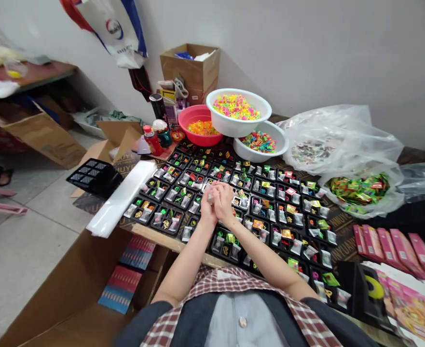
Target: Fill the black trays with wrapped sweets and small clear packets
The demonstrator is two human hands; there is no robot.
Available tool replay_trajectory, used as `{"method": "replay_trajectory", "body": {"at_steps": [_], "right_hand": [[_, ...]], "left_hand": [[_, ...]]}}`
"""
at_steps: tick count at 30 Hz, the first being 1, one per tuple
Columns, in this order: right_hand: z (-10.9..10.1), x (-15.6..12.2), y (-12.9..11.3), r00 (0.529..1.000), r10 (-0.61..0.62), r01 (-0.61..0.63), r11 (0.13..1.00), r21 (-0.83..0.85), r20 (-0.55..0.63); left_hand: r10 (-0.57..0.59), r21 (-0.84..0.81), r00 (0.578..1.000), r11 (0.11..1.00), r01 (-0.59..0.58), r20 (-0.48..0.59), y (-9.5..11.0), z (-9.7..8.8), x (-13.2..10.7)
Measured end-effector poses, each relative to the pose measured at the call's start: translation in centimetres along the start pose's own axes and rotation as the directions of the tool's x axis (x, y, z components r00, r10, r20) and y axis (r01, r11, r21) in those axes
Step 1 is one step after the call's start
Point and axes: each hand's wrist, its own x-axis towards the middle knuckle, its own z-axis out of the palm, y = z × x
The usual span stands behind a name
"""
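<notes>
Logged from my remote view: left hand (208,209), closed on what seems a small pale packet (210,197), at its thumb side and nearer than the closed right hand (224,202), long axis unreadable, above black compartment trays (167,230).

Seemingly no gaps between black trays (163,227)

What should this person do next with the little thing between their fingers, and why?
Probably lower it into a compartment of the black compartment tray beneath them. The left hand and right hand meet over the tray, around what looks like a small clear packet, and nearby compartments already hold similar packets.
</notes>
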Motion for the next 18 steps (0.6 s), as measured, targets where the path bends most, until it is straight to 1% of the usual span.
{"method": "replay_trajectory", "body": {"at_steps": [5, 8, 9, 11, 15, 18], "right_hand": [[2.1, 2.5, -0.4, 0.993, -0.082, 0.082, 0.997, 0.001, 0.086], [3.4, 4.8, -0.5, 0.989, -0.117, 0.114, 0.993, 0.038, 0.095], [3.9, 5.6, -0.4, 0.989, -0.124, 0.118, 0.990, 0.072, 0.077], [4.9, 7.2, -0.4, 0.993, -0.118, 0.113, 0.978, 0.174, 0.023], [7.0, 9.7, -0.1, 0.994, 0.004, 0.044, 0.905, 0.422, -0.113], [8.4, 10.5, 0.1, 0.982, 0.071, 0.027, 0.863, 0.505, -0.174]], "left_hand": [[-0.017, -0.042, 0.999, 0.999, 0.015, -0.043, 2.8, -0.9, 2.7], [-0.029, -0.069, 0.999, 0.997, 0.028, -0.025, 4.1, -1.0, 4.3], [-0.028, -0.082, 0.999, 0.996, 0.026, -0.021, 4.4, -0.9, 4.8], [-0.021, -0.118, 0.999, 0.993, 0.016, -0.044, 5.0, -0.7, 5.8], [-0.017, -0.183, 0.991, 0.983, -0.008, -0.136, 6.1, -0.5, 7.5], [-0.011, -0.204, 0.986, 0.979, -0.024, -0.168, 6.8, -0.8, 8.5]]}}
